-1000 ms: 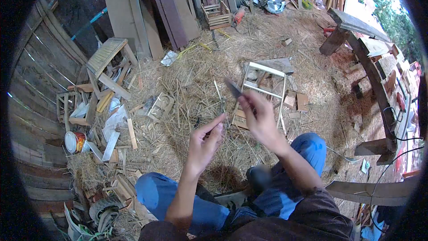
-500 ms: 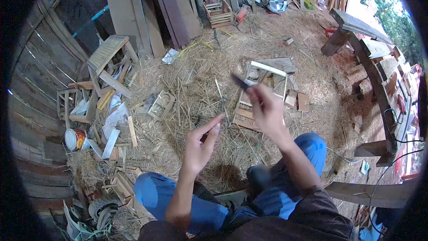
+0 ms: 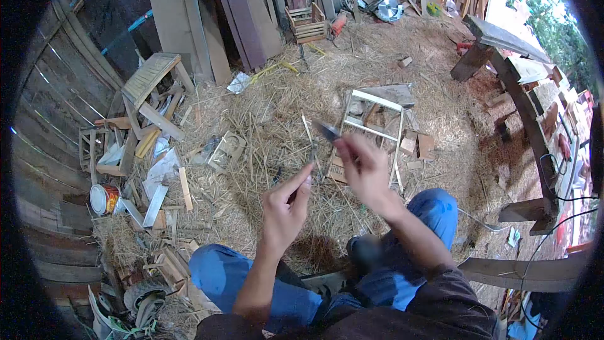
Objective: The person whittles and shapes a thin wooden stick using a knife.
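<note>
My right hand [image 3: 365, 173] is closed around a knife, its dark blade [image 3: 327, 131] slanting up and to the left. The handle is mostly hidden inside my fingers. Lower and to the left, my left hand [image 3: 286, 204] pinches a thin wooden stick [image 3: 307, 132] between thumb and fingertips. The stick points upward, with a pale upper end and a darker lower part. A gap separates the blade from the stick. Beyond my right hand, a wooden frame [image 3: 377, 96] with crossbars lies on the ground, partly covered by that hand.
Straw and shavings cover the ground [image 3: 277, 107]. A small wooden stool [image 3: 151, 79], wood scraps and a paint can [image 3: 104, 199] are on the left. Boards [image 3: 239, 19], a slatted crate [image 3: 307, 24] and a circular saw [image 3: 385, 7] stand at the back. A long bench [image 3: 525, 94] runs along the right.
My right hand has moved left and down with the knife, bringing the blade nearer the stick. My left hand has barely moved and keeps its pinch.
</note>
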Motion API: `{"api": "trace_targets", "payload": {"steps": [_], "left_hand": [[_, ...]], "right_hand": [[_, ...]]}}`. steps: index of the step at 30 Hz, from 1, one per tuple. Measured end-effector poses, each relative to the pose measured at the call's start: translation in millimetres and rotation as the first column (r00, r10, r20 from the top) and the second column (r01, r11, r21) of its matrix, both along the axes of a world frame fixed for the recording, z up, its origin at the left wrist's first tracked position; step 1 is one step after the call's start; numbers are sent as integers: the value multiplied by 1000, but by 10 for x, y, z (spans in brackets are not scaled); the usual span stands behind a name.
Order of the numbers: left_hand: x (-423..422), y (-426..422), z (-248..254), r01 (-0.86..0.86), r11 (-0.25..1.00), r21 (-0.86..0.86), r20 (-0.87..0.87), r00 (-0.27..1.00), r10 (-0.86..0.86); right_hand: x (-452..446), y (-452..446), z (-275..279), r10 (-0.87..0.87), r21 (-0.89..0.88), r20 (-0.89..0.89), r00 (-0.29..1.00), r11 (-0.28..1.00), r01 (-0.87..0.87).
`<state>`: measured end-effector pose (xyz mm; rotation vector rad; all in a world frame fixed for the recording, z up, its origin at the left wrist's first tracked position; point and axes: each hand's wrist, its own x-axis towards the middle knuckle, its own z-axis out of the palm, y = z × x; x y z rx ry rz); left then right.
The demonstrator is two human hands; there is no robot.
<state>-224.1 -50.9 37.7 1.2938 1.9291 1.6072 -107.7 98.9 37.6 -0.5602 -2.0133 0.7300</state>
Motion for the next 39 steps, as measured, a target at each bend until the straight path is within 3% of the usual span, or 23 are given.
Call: {"api": "trace_targets", "payload": {"steps": [3,4,5,7,10,13,15,17,20,23,24,25,27,28,31,32,33,35,36,37,38,39], "left_hand": [[-40,-16,-11,-12,1000,-4,29,1000,12],[-46,-24,1,-11,1000,10,19,1000,11],[-41,-41,26,-9,1000,12,-8,1000,9],[-12,-53,86,-6,999,34,-58,998,8],[-93,-56,82,-23,994,-104,52,998,28],[-99,-101,109,-1,988,-152,81,997,13],[-57,-93,166,28,991,-129,81,997,-17],[-58,-63,143,19,998,-59,24,1000,-17],[-85,-11,57,0,1000,-20,-9,1000,0],[-78,14,30,17,999,50,-40,999,-15],[-57,28,14,22,995,93,-69,998,-16],[-41,45,11,29,990,139,-97,995,-16],[-41,34,57,3,1000,27,2,1000,-3],[-36,31,73,-4,999,-34,51,999,6],[-40,41,101,-12,998,-65,38,999,14],[-10,17,183,25,993,-118,125,992,-10],[-1,-2,167,43,993,-113,123,992,-29],[17,-13,127,78,993,-90,120,991,-67],[-3,-23,183,95,976,-197,142,988,-68],[-4,6,143,74,984,-161,96,994,-59],[-22,33,69,55,990,-128,47,998,-49],[-34,28,25,38,994,-102,-2,999,-38]], "right_hand": [[-37,67,28,20,85,44,999,996,-24],[-59,134,59,-7,35,-67,998,999,10],[-19,213,123,-152,-8,115,982,988,153],[8,175,110,-71,93,19,997,993,69],[-39,-40,78,27,11,151,988,1000,-29],[-44,154,103,19,40,-55,998,999,-17],[22,233,199,-152,-19,146,978,987,157],[16,134,75,-57,82,24,998,995,55],[-13,-75,168,19,108,262,965,993,-49],[-41,237,120,-112,110,-22,993,987,114],[42,271,227,-203,8,249,947,978,207],[30,246,191,-139,14,178,974,990,139],[-18,72,64,-7,42,40,999,999,5],[-18,-28,53,49,46,151,987,997,-57],[-40,31,129,-5,57,101,995,998,-1],[-26,131,142,-78,79,56,995,994,73],[-8,210,137,-168,2,118,979,986,169],[39,167,128,-153,51,118,981,988,148],[41,107,95,-68,76,120,990,995,59],[-7,25,124,20,100,123,992,994,-33],[14,-57,219,-24,116,399,917,993,-24],[11,-12,199,-42,102,294,955,995,12]]}}
